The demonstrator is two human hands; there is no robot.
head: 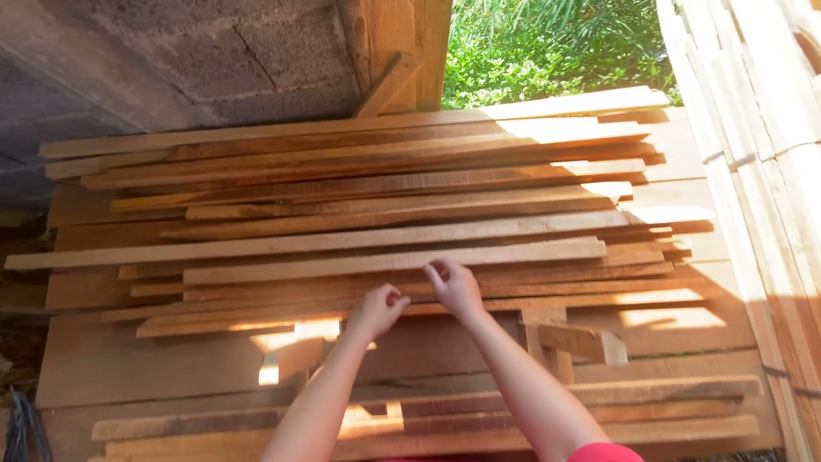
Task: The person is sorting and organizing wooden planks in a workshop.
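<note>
Both hands are reaching out over the stack of long, pale brown wooden planks (pixel 359 214). The left hand (pixel 376 310) is curling its fingers narrow, touching the edge of a thin, reddish wooden slat (pixel 256 308) near the stack's front. The right hand (pixel 456 289) is sitting just beside it, fingers bent and pinching at a long, light wooden strip (pixel 393 261) lying across the middle. Green foliage (pixel 547 47) is showing beyond the grey block wall (pixel 171 60).

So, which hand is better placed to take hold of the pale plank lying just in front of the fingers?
Probably the right hand: its fingertips already reach the near edge of the pale plank. The left hand is curled, lower on the stack of planks, short of that plank.
</note>
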